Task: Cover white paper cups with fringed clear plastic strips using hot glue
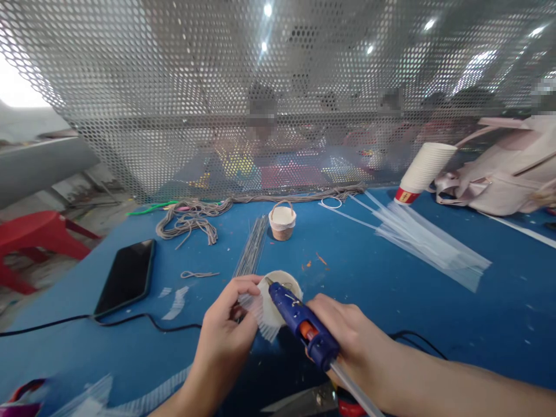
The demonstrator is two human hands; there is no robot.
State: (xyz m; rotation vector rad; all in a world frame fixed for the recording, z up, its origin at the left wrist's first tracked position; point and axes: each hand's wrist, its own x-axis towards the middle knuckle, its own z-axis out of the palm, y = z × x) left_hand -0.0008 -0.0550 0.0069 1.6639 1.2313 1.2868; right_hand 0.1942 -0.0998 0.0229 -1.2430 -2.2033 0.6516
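My right hand point(347, 330) is closed round a blue hot glue gun point(299, 318) with a glue stick point(354, 388) sticking out of its back. The nozzle points over the mouth of a paper cup point(282, 310), seen from above. My left hand point(230, 318) pinches a strip of pleated white mesh ribbon point(268, 331) at the cup's left rim. The cup's lower part is hidden by the ribbon and the hands. Beyond them stands a small finished-looking basket point(282, 223) with a brown base, white ribbon round its rim and a handle.
Thin wires point(252, 246) and bundled grey cord point(186, 223) lie behind my left hand. A phone point(125, 278) is at left. Sheer strips point(425, 243), stacked paper cups point(424, 172) and a pink bag point(508, 168) are at right. Scissors point(310, 402) lie near the front edge. A perforated metal screen point(208, 104) bounds the back.
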